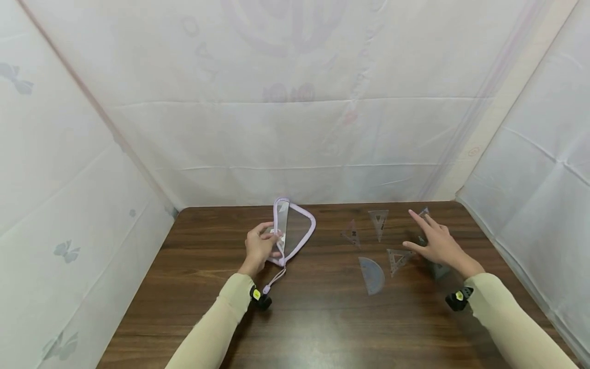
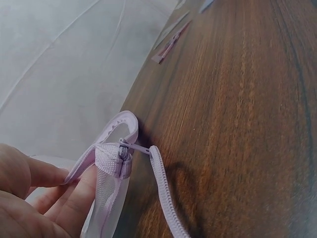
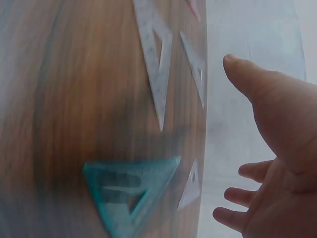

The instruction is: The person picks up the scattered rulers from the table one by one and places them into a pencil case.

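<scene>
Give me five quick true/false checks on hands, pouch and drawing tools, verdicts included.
1. The left hand holds the lilac-edged pouch. True.
2. The protractor lies on the table, left of the right hand in the head view. True.
3. The right hand grips the protractor. False: its fingers are spread and hold nothing.
4. In the head view, the lilac-edged pouch is right of the protractor. False: it is to the left.
5. The teal set square has a triangular cutout. True.
</scene>
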### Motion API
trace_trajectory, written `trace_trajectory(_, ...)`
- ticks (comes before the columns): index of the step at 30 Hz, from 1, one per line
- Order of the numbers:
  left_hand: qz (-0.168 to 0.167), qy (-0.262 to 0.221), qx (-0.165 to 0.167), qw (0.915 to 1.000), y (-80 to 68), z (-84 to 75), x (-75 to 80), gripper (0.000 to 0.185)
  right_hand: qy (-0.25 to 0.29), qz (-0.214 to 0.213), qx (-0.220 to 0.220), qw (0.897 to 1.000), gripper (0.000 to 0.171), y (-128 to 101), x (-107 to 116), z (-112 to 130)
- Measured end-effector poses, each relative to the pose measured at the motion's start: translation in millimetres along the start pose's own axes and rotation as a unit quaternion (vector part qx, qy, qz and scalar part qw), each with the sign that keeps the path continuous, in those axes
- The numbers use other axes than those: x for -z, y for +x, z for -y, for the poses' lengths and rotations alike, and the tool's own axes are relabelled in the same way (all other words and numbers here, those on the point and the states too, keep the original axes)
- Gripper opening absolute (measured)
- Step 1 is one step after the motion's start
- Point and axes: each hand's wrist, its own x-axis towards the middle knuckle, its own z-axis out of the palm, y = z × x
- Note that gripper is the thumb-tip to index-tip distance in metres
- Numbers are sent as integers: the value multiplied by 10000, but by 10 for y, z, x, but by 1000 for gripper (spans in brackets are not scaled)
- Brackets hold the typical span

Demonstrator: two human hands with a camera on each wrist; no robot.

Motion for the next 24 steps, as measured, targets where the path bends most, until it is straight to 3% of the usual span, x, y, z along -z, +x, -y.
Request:
trace_trajectory(7,30,2,64,10000,2,20,-29,37,459,213,52,9987,95,168,-87,132)
trace_trajectory(14,-36,6,139,9999,-12,51,-32,36,505,140,81,9986,92,315,-176,320)
trace_trajectory(24,-34,-156,124,9998,-2,56,-13,36,832,297,-331,9955,91,535,-274,679)
